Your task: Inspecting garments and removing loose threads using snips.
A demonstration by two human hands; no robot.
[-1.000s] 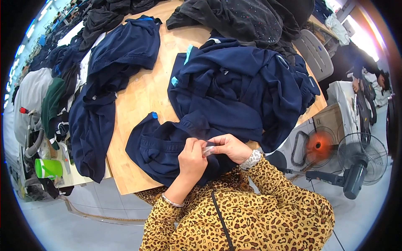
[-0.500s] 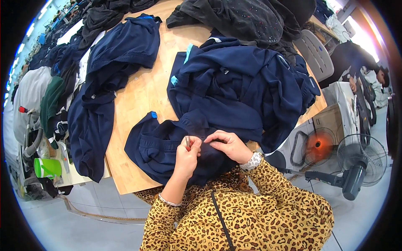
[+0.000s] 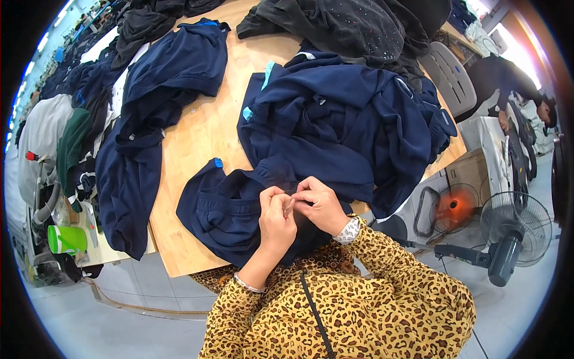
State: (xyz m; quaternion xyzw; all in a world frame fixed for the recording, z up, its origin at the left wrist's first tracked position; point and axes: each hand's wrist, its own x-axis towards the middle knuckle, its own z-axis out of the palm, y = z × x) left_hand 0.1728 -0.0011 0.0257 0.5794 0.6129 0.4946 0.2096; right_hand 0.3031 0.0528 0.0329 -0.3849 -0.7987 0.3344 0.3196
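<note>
Both hands meet fingertip to fingertip just above a dark navy garment [image 3: 224,209] with a gathered waistband, bunched at the table's near edge. My left hand [image 3: 277,220] is closed, fingers curled in and thumb pressed toward the right fingertips. My right hand [image 3: 321,206] pinches with thumb and forefinger at the same spot. Whatever the fingertips hold is too small to name. A larger heap of navy garments [image 3: 335,119] with light blue tabs lies just beyond my hands.
More navy garments [image 3: 173,66] hang over the left side of the wooden table [image 3: 206,134]. Black speckled cloth [image 3: 335,30] covers its far end. A standing fan [image 3: 508,239] and a grey chair [image 3: 448,78] are at the right, where another person [image 3: 502,84] bends over.
My left hand has turned and moved slightly right, against the right fingertips. The small metallic tool seen sticking up from it earlier no longer shows. The garments have hardly moved.
</note>
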